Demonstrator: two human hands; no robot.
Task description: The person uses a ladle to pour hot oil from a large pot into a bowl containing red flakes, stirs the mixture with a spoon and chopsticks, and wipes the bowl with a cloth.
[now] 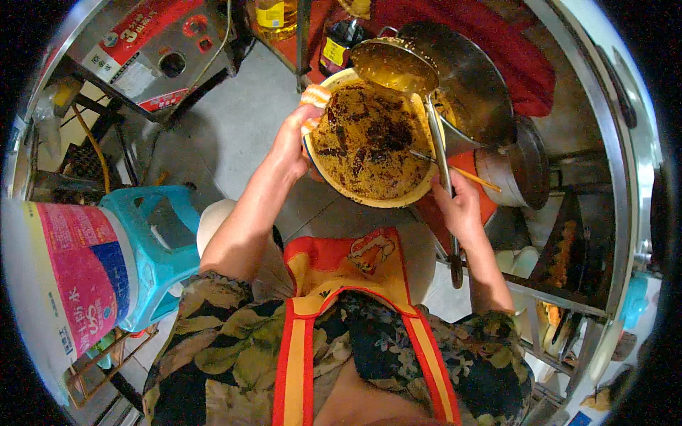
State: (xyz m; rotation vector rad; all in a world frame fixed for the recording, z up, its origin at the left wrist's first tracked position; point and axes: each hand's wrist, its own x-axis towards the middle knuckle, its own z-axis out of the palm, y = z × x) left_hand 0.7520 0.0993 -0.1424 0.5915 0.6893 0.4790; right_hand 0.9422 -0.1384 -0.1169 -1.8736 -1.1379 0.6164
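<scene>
An enamel basin with a cream rim holds a dark brown and golden mix with many small seeds. My left hand grips its left rim through an orange-and-white striped cloth. My right hand is closed around the long metal handle of a ladle. The ladle's bowl, over the basin's far rim, carries golden liquid, with seeds along its edge. A thin utensil with an orange handle leans out of the basin's right side, near my right fingers.
A large metal pot stands beyond the ladle, with a smaller pot nearer. Bottles of dark liquid and yellow oil stand at the back. On the left are a blue plastic stool, a labelled bucket and a metal appliance.
</scene>
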